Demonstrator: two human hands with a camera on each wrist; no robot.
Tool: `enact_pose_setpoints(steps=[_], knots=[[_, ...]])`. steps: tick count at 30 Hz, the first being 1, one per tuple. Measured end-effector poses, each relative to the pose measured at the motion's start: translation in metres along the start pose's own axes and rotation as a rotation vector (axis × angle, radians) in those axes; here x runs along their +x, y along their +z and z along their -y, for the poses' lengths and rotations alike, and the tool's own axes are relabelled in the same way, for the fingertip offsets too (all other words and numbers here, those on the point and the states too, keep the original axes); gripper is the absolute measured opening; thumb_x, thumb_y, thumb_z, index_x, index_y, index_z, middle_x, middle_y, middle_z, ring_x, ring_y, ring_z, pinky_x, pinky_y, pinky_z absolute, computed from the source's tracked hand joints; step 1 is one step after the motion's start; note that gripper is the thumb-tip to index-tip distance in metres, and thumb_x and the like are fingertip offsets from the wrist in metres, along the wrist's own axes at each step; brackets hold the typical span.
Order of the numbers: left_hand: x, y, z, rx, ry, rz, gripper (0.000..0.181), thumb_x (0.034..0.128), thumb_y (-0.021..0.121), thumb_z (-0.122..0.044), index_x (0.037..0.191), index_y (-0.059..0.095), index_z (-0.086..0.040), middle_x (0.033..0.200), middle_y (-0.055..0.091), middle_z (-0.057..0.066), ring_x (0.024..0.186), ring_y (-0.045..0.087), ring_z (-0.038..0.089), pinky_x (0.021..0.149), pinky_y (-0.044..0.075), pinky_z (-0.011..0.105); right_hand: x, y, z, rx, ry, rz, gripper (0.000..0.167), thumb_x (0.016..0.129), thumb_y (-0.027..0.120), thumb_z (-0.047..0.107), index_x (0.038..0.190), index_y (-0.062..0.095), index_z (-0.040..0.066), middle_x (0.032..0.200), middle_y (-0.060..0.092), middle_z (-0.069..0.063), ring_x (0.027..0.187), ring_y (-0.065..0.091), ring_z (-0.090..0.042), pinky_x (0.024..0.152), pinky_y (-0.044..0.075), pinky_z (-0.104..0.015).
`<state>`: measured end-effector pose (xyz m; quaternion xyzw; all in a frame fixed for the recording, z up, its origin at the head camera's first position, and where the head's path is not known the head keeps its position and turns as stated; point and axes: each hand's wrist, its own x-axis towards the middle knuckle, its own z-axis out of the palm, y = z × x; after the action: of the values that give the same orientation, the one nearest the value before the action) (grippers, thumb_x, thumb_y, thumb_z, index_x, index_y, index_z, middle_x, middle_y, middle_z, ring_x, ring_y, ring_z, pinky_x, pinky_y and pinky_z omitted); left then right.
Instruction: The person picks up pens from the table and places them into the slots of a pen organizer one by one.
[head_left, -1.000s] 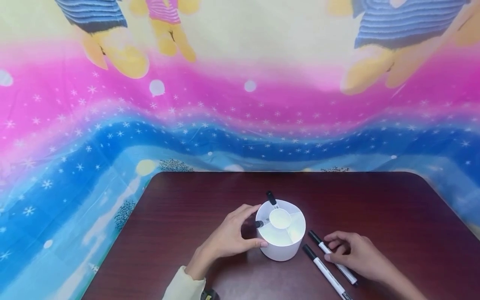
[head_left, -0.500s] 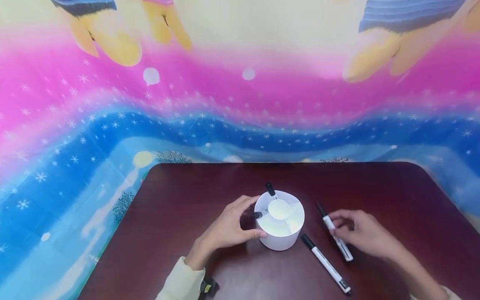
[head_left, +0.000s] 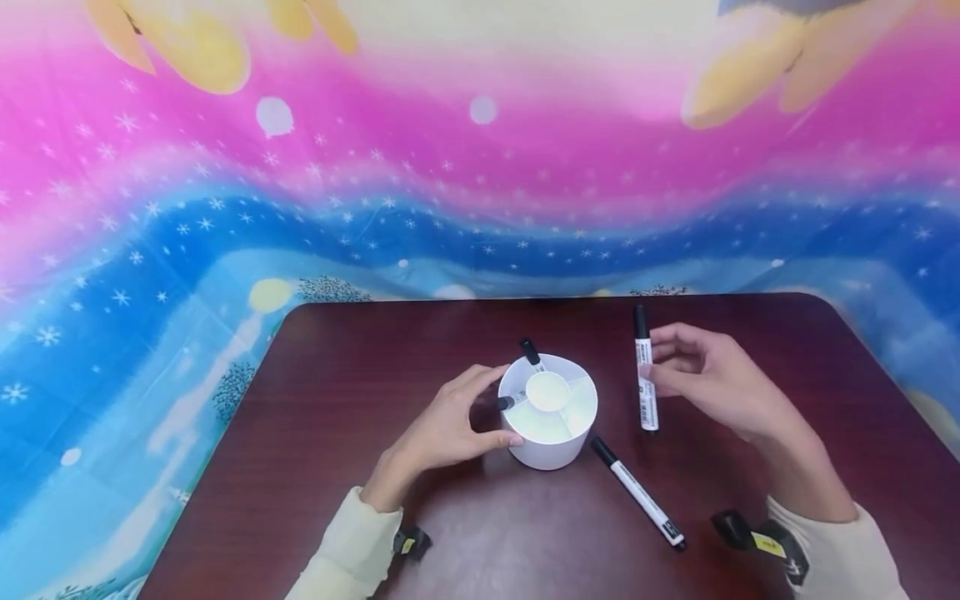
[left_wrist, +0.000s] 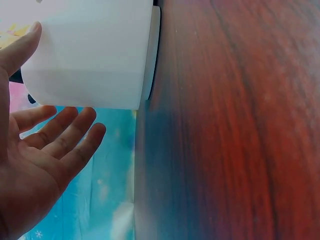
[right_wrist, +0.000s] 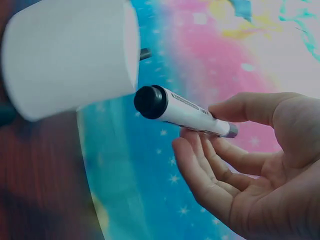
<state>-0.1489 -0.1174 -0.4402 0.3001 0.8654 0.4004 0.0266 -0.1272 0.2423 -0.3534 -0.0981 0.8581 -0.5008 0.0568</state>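
Observation:
A white round holder (head_left: 547, 454) with compartments around a central cup stands on the table; two black-capped markers lean in its left and back compartments. My left hand (head_left: 450, 421) is spread around its left side, thumb at the front and fingers at the rim; in the left wrist view the hand (left_wrist: 47, 155) touches the white wall (left_wrist: 90, 55). Right of the holder, my right hand (head_left: 720, 375) pinches a white marker (head_left: 646, 383) nearly upright, black cap up. The right wrist view shows that marker (right_wrist: 187, 112) between thumb and fingers of the hand (right_wrist: 265, 170).
Another white marker (head_left: 641, 496) with a black cap lies diagonally on the dark red table (head_left: 495, 533), in front and right of the holder. A patterned cloth (head_left: 450, 167) hangs behind the table's far edge.
My right hand has lifted the marker off the table and turned it from slanted to nearly upright. The left hand stays at the holder. The head view has tilted downward.

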Motion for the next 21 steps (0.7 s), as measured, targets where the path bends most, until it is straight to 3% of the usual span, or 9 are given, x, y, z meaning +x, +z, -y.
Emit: enact_pose_setpoints(steps=[8,13,21], knots=[[0.0012,-0.0006,0.0004,0.005,0.007,0.0,0.094,0.082,0.093,-0.046,0.162,0.048,-0.026,0.142,0.063,-0.007,0.13,0.062,0.014,0.11,0.056,0.044,0.001,0.0016,0.0001,0.104,-0.017,-0.049,0.055,0.103,0.071,0.006,0.15,0.045,-0.006,0.112,0.071,0.001,0.095,0.076,-0.006,0.08,0.067,-0.031],[-0.0002,-0.001,0.0014,0.001,0.004,-0.003,0.093,0.0815,0.094,-0.044,0.161,0.049,-0.025,0.141,0.064,-0.006,0.129,0.062,0.015,0.11,0.056,0.045,0.0021,0.007,-0.0001,0.168,-0.057,-0.055,0.048,0.102,0.07,0.002,0.144,0.048,-0.006,0.11,0.072,0.003,0.095,0.077,-0.009,0.08,0.068,-0.033],[0.0012,0.0011,0.0025,0.005,0.009,-0.001,0.093,0.0813,0.094,-0.045,0.161,0.05,-0.026,0.142,0.064,-0.006,0.129,0.062,0.014,0.111,0.056,0.044,0.0017,0.0087,-0.001,0.182,-0.069,-0.067,0.04,0.102,0.071,0.003,0.135,0.051,-0.006,0.107,0.073,0.003,0.094,0.078,-0.011,0.08,0.067,-0.031]])
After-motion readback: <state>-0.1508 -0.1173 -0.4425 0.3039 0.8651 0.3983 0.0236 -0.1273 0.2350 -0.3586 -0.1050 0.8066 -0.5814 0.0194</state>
